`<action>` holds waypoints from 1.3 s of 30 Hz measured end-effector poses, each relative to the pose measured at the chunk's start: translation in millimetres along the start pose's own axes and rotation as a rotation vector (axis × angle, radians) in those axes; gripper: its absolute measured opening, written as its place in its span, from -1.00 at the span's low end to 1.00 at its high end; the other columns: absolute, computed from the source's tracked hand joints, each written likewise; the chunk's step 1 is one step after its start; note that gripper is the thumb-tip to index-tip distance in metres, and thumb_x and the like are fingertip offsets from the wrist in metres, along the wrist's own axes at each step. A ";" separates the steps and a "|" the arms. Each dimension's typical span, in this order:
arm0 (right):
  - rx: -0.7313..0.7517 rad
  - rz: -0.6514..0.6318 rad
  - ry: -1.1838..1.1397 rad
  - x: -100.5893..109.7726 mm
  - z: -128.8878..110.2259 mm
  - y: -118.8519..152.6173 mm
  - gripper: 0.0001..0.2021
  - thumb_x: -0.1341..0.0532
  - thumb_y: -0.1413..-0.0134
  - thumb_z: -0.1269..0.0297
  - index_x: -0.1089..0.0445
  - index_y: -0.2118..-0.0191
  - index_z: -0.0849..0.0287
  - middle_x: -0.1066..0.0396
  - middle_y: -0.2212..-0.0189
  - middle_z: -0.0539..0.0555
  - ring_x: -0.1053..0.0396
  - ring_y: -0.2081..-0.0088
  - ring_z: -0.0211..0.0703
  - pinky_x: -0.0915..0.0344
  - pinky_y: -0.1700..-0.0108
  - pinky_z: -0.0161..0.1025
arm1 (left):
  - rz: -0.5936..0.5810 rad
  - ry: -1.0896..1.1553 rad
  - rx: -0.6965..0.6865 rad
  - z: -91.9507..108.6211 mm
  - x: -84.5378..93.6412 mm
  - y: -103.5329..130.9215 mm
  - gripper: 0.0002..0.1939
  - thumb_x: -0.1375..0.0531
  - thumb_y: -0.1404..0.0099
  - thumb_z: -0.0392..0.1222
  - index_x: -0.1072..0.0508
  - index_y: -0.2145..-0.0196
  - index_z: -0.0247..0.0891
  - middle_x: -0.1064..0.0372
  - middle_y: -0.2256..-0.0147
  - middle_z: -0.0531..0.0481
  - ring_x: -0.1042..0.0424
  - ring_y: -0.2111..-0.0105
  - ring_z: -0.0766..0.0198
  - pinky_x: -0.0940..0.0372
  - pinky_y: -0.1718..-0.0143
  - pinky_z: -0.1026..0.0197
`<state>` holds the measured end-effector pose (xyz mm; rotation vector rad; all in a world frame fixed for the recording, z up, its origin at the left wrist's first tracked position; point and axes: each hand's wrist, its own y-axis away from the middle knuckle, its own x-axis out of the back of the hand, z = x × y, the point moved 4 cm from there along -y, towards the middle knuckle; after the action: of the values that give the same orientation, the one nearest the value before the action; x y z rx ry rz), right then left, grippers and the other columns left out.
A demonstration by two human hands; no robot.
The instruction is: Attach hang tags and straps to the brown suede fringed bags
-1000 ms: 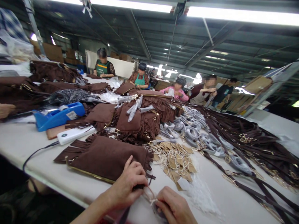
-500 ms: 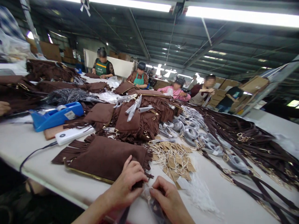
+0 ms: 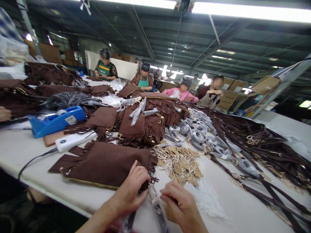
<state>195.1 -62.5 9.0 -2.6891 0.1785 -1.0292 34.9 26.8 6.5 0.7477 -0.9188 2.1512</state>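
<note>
A brown fringed bag (image 3: 107, 163) lies on the table with its gold zipper edge towards me. My left hand (image 3: 133, 186) is at the bag's near right corner, fingers curled and closed on a dark strap whose exact grip point is hidden. A metal clip (image 3: 152, 191) sticks out beside those fingers. Below it hangs a plastic-wrapped strap (image 3: 159, 213). My right hand (image 3: 181, 204) is just right of the clip, with thumb and fingers pinched at a thin white string. A tan paper tag (image 3: 171, 213) shows partly beneath that hand.
Beyond the bag lie a pile of tan tags with white strings (image 3: 182, 161), stacked fringed bags (image 3: 136, 123) and many loose straps (image 3: 243, 136). At left are a blue tape dispenser (image 3: 58, 121) and a white power bank (image 3: 75, 139). Several people work across the table.
My right hand has moved slightly right, off the wrapped strap, and the metal clip is now exposed. A tan tag and white string now show at that hand. My left hand has barely moved.
</note>
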 end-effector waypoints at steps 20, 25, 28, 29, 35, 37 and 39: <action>-0.087 -0.118 -0.131 -19.1 1.1 -14.6 -0.81 -0.09 -0.20 0.40 -0.43 0.37 0.13 -0.36 0.55 -0.08 -0.34 0.57 -0.29 -0.19 0.46 -0.37 | 0.161 0.142 -0.002 -8.9 -0.7 8.0 -0.61 -0.11 -0.08 -0.48 -0.18 0.15 -0.17 -0.25 0.23 0.06 -0.35 0.17 0.22 0.04 -0.31 -0.27; 0.060 -0.095 0.044 -17.5 4.3 -8.6 -0.78 -0.05 -0.16 0.45 -0.33 0.46 0.15 -0.37 0.54 -0.02 -0.34 0.46 -0.23 -0.15 0.41 -0.35 | 0.115 0.133 -0.013 -4.6 1.5 6.2 -0.63 -0.11 -0.07 -0.50 -0.24 0.17 -0.19 -0.30 0.22 0.02 -0.33 0.13 0.21 0.06 -0.32 -0.22; 0.067 -0.115 0.108 -19.3 8.4 -1.2 -0.80 -0.05 -0.12 0.48 -0.29 0.49 0.16 -0.39 0.52 0.01 -0.35 0.44 -0.20 -0.14 0.39 -0.33 | 0.016 0.059 -0.054 1.7 -2.8 3.9 -0.61 -0.10 -0.02 -0.55 -0.31 0.22 -0.20 -0.34 0.22 0.02 -0.31 0.08 0.19 0.16 -0.34 -0.22; 0.050 -0.116 0.116 -20.1 9.9 0.5 -0.81 -0.06 -0.11 0.48 -0.31 0.48 0.16 -0.40 0.52 0.02 -0.35 0.43 -0.19 -0.14 0.38 -0.32 | -0.004 0.027 -0.058 3.2 -4.6 3.2 -0.62 -0.09 -0.02 -0.56 -0.33 0.23 -0.21 -0.34 0.21 0.01 -0.31 0.07 0.18 0.17 -0.34 -0.22; -0.063 -0.161 0.060 -27.2 10.8 -4.5 -0.81 -0.13 -0.05 0.56 -0.42 0.43 0.18 -0.45 0.49 0.00 -0.37 0.39 -0.18 -0.16 0.33 -0.31 | 0.014 -0.033 -0.010 1.7 -13.6 0.8 -0.80 -0.04 -0.19 -0.50 -0.33 0.36 -0.24 -0.36 0.27 -0.06 -0.35 0.16 0.18 -0.08 -0.27 -0.09; -0.079 -0.178 0.043 -25.9 8.4 -8.5 -0.80 -0.15 -0.03 0.60 -0.44 0.44 0.19 -0.47 0.48 -0.01 -0.38 0.39 -0.19 -0.17 0.32 -0.32 | 0.030 -0.022 -0.023 -0.2 -15.1 0.8 -0.79 -0.03 -0.20 -0.50 -0.32 0.36 -0.23 -0.37 0.27 -0.07 -0.36 0.18 0.18 -0.14 -0.24 -0.05; -0.089 -0.207 0.011 -21.4 6.1 -12.6 -0.79 -0.19 0.00 0.63 -0.48 0.42 0.19 -0.49 0.47 -0.01 -0.40 0.37 -0.20 -0.19 0.30 -0.33 | 0.044 -0.015 -0.036 -2.0 -15.6 1.0 -0.79 -0.02 -0.20 -0.50 -0.32 0.36 -0.23 -0.37 0.27 -0.07 -0.36 0.19 0.18 -0.16 -0.23 -0.03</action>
<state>183.6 -44.9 -5.5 -2.8291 -0.0560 -1.1191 43.3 22.3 -6.1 0.7331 -0.9882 2.1637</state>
